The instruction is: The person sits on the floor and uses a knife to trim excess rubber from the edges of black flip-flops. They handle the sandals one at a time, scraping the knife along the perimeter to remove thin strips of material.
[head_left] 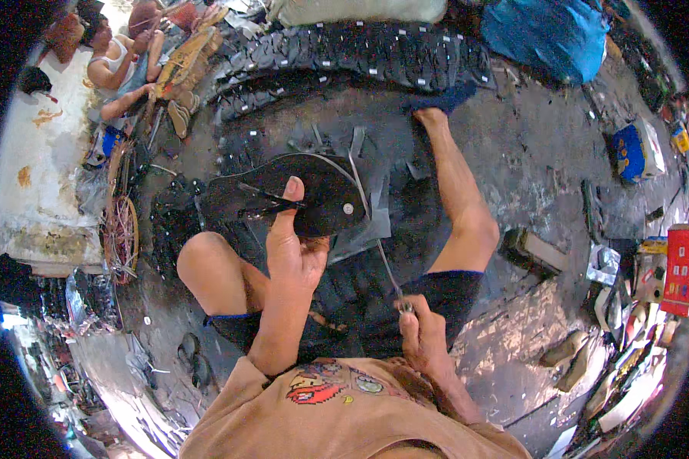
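Note:
My left hand (pixel 295 256) grips a black flip-flop (pixel 325 195) over my lap, thumb on top beside its dark strap and fingers curled beneath. A small pale round mark sits near the right end of the sole. Along that end curves a thin grey strip (pixel 359 177), partly apart from the edge. In my closed right hand (pixel 421 329), low and to the right, is a thin-bladed knife (pixel 390 268). Its blade points up toward the sole, with the tip near a grey sheet piece (pixel 371 229). The handle is mostly hidden by my fingers.
A long row of black footwear (pixel 352 57) lies ahead, beside a blue bundle (pixel 547 34). Black scraps lie between my legs. To the right are a blue-and-white box (pixel 639 153), a long block (pixel 536 252) and a red box (pixel 677 270). Another person (pixel 122 65) sits far left.

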### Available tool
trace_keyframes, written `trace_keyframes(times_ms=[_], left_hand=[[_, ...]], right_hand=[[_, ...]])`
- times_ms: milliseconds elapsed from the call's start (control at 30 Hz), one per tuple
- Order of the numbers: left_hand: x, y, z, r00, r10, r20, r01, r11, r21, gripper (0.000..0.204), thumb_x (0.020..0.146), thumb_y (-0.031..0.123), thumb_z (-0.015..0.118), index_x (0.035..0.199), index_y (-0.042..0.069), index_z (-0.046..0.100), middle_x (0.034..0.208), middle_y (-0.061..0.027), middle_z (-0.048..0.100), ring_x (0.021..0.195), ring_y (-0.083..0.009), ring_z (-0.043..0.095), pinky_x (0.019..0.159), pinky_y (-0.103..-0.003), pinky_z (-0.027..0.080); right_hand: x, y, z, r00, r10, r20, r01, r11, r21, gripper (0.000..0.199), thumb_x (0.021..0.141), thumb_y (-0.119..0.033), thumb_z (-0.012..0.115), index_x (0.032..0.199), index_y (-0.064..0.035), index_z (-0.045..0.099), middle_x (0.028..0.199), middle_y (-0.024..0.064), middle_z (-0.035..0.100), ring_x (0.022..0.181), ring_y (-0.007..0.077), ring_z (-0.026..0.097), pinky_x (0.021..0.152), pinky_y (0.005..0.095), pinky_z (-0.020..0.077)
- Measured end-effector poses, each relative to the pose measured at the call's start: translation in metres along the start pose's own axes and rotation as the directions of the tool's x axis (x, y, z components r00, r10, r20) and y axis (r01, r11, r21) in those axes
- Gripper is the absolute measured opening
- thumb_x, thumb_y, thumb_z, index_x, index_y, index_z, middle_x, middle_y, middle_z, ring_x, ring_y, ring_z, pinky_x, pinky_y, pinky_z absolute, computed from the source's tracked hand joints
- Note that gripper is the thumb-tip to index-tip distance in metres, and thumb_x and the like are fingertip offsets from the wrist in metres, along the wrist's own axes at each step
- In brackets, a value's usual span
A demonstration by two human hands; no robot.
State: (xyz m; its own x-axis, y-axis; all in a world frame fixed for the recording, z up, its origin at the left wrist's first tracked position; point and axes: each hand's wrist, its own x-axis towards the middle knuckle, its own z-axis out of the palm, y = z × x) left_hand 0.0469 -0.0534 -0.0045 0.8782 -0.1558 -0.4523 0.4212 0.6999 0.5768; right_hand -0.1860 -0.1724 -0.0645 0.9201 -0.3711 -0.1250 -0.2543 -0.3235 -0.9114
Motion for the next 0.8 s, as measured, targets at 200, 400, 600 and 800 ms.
trace_keyframes(times_ms=[200,400,600,800], left_hand=[[-0.019,-0.006,-0.028,1.0,-0.03,-0.009,0.031,0.985,0.167,0.042,0.085,0.014,0.086,0.12,0.008,0.066,0.111,-0.006,0.073,0.097,-0.0233,0.074,0.086,-0.042,0.066],[-0.046,-0.015,-0.051,0.992,-0.122,0.011,0.111,0.932,0.345,0.051,0.081,0.005,0.086,0.126,0.006,0.062,0.113,-0.008,0.069,0.097,-0.0267,0.072,0.085,-0.044,0.064],[-0.073,-0.006,-0.078,0.998,-0.059,0.002,0.049,0.854,0.518,0.055,0.083,0.011,0.085,0.132,0.004,0.06,0.116,-0.0092,0.069,0.099,-0.025,0.071,0.087,-0.04,0.063],[-0.089,0.018,-0.092,0.977,-0.021,-0.211,0.098,0.928,0.361,0.044,0.092,0.023,0.078,0.127,0.003,0.061,0.108,-0.0085,0.072,0.091,-0.0224,0.073,0.078,-0.038,0.064]], right_hand=[[0.001,-0.001,-0.028,0.987,0.125,0.098,-0.112,0.986,-0.125,0.027,0.104,-0.032,0.056,0.116,-0.0081,0.061,0.083,0.0261,0.068,0.079,0.0486,0.068,0.069,0.0528,0.0523],[0.069,-0.011,-0.021,0.968,-0.005,0.249,0.043,0.988,-0.15,0.024,0.103,-0.024,0.056,0.123,-0.0101,0.057,0.083,0.0256,0.067,0.08,0.0495,0.066,0.068,0.0573,0.0495],[0.116,-0.042,0.016,0.927,-0.155,0.342,0.082,0.972,0.219,0.031,0.111,-0.031,0.047,0.105,-0.0027,0.058,0.067,0.0186,0.047,0.054,0.035,0.051,0.055,0.0411,0.0423],[0.057,-0.034,0.008,0.967,-0.066,0.245,0.032,0.99,0.14,0.041,0.111,-0.041,0.043,0.102,-0.0042,0.058,0.063,0.0112,0.05,0.055,0.0228,0.051,0.054,0.0377,0.0401]])
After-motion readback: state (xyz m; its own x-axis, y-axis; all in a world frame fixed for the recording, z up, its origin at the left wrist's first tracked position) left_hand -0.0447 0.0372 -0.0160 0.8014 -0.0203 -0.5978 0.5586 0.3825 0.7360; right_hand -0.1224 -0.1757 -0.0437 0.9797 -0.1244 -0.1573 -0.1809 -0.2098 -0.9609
